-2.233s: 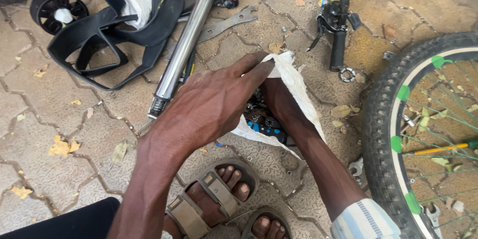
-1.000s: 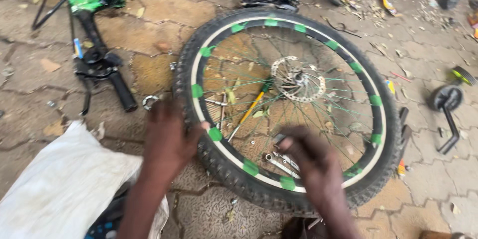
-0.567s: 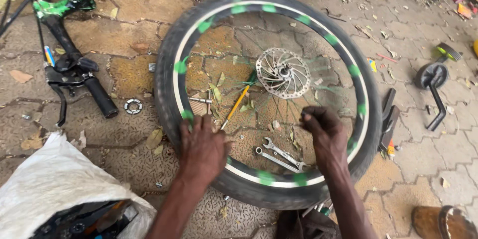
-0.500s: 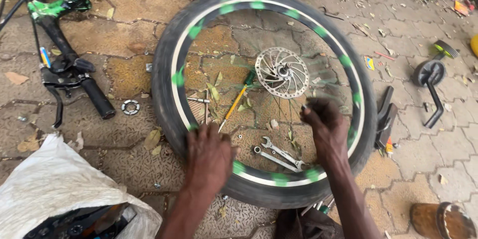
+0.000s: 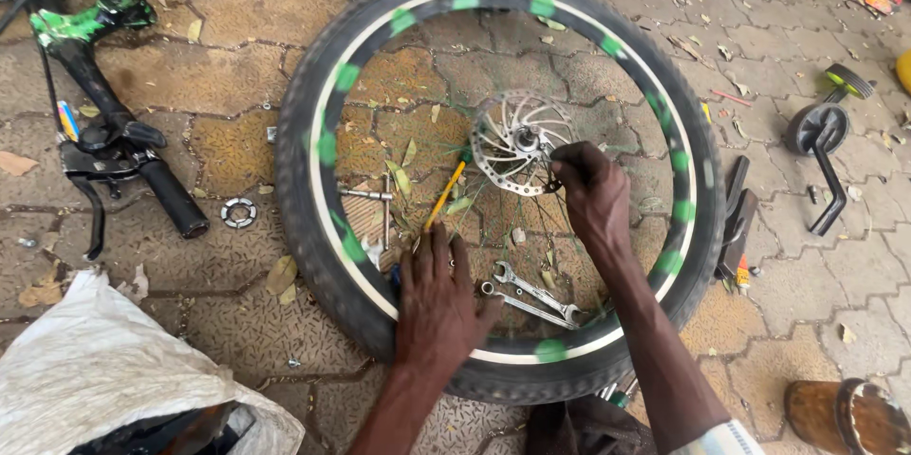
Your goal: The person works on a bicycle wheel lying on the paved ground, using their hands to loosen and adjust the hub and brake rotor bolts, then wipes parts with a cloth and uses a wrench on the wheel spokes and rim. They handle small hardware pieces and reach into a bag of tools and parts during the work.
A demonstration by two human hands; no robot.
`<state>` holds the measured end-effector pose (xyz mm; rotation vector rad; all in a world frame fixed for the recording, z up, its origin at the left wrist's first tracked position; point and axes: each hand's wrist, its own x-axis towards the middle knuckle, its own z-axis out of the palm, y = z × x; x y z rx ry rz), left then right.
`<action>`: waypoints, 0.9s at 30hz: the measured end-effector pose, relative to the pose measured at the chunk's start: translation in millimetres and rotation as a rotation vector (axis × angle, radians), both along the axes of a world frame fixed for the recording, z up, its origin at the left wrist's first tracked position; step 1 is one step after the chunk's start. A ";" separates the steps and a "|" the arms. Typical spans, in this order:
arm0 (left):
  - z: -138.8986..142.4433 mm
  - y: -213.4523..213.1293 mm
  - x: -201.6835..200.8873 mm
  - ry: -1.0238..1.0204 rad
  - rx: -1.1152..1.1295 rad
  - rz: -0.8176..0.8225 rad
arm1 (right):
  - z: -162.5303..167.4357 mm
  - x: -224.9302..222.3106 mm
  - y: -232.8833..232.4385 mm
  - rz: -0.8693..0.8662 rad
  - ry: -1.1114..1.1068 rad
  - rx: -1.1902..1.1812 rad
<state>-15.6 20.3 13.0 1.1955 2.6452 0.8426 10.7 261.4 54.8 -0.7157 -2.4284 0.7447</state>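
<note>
Our left hand (image 5: 438, 298) lies spread flat on the bicycle wheel (image 5: 313, 218); our right hand (image 5: 590, 191) pinches at the brake disc (image 5: 508, 137); two spanners (image 5: 531, 296) lie between.

Spanners (image 5: 531, 292) inside wheel (image 5: 323, 227); sack (image 5: 104, 370) left

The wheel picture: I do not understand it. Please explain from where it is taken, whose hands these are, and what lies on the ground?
A camera on a person's head looks down at their own two bare hands. A bicycle wheel lies flat on paving stones. The left hand rests flat on the rim. The right hand reaches through the spokes to the brake disc at the hub; what it grips is unclear. Inside the wheel lie two wrenches and a yellow screwdriver. A white sack lies at lower left.
</note>
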 end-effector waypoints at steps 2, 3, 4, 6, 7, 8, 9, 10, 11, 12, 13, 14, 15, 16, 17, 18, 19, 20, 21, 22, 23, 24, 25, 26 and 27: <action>-3.9 9.4 13.6 -0.020 -0.021 0.028 | 0.9 -2.8 0.4 0.002 -0.011 -0.023; -5.4 13.7 19.7 -0.027 -0.030 0.041 | 1.9 -4.3 0.4 0.004 -0.015 -0.026; -6.5 15.9 26.4 -0.030 -0.065 0.032 | 2.8 -5.4 0.3 0.010 -0.023 -0.029; -8.3 20.0 31.7 -0.016 -0.126 0.028 | 4.4 -7.2 0.4 0.040 -0.013 -0.011; -9.0 20.8 32.8 -0.004 -0.103 0.045 | 4.7 -7.9 0.9 0.052 -0.012 -0.007; -9.4 20.5 33.3 0.003 -0.084 0.056 | 4.8 -8.3 1.4 0.061 -0.024 0.017; -9.8 20.3 32.8 0.011 -0.063 0.068 | 4.6 -8.7 2.3 0.070 -0.034 0.042; -9.9 20.0 32.1 0.004 -0.076 0.060 | 4.2 -9.2 3.2 0.079 -0.045 0.068; -10.1 19.7 31.6 -0.007 -0.089 0.052 | 3.9 -9.5 4.2 0.099 -0.050 0.088; -10.2 19.5 31.3 -0.014 -0.103 0.045 | 3.6 -10.3 5.1 0.120 -0.052 0.108; -10.5 19.6 31.1 -0.015 -0.108 0.046 | 3.5 -11.2 5.7 0.143 -0.048 0.130; -10.9 20.2 31.0 -0.016 -0.111 0.047 | 3.6 -12.2 5.9 0.115 -0.088 0.127; -11.3 20.6 31.5 -0.020 -0.116 0.046 | 4.1 -13.2 5.7 0.087 -0.130 0.124; -12.0 20.9 31.6 -0.019 -0.123 0.044 | 4.9 -14.1 4.9 0.057 -0.171 0.122; -12.7 21.5 31.9 -0.018 -0.130 0.042 | 6.3 -14.8 3.8 0.082 -0.174 0.167; -13.4 21.9 32.1 -0.017 -0.137 0.039 | 8.0 -15.3 2.2 0.106 -0.177 0.212; -14.1 22.1 32.4 -0.008 -0.136 0.045 | 10.0 -15.6 0.4 0.129 -0.182 0.255; -14.6 22.1 33.0 0.000 -0.134 0.047 | 12.3 -15.8 -1.5 0.165 -0.181 0.345; -14.9 22.3 33.5 0.008 -0.130 0.048 | 14.6 -15.8 -3.4 0.200 -0.181 0.437; -15.0 22.4 34.1 0.010 -0.127 0.050 | 16.9 -16.0 -5.0 0.235 -0.181 0.529; -15.1 22.3 34.4 0.013 -0.123 0.052 | 18.8 -16.1 -6.6 0.229 -0.191 0.538; -14.9 22.5 34.8 0.016 -0.119 0.054 | 20.3 -16.6 -7.8 0.224 -0.201 0.547; -14.8 22.4 35.0 0.013 -0.132 0.048 | 21.3 -17.0 -8.9 0.220 -0.211 0.556; -14.7 22.4 34.7 0.012 -0.144 0.043 | 21.7 -17.5 -9.9 0.178 -0.242 0.500; -14.7 22.4 34.5 0.011 -0.156 0.041 | 21.5 -18.0 -10.7 0.139 -0.271 0.445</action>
